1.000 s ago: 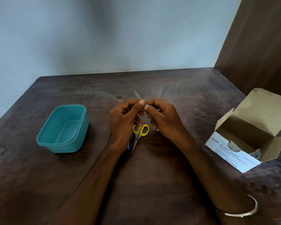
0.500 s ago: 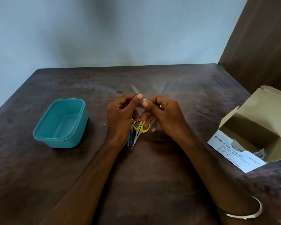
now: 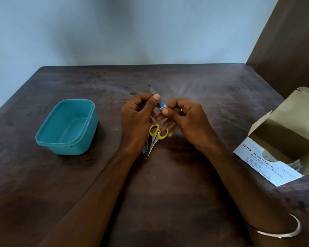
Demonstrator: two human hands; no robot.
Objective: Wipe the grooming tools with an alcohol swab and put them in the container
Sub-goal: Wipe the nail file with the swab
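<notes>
wall [image 3: 114, 32]: pale blue-grey, plain, beyond the fingertips | panel [image 3: 292, 41]: dark brown wood, far right of the fingers | table [image 3: 185, 175]: dark, worn wood beneath | light: soft, dim

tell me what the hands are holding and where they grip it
Left hand pinches the nail file at its metal blade; right hand wraps the swab round its blue handle.
</notes>
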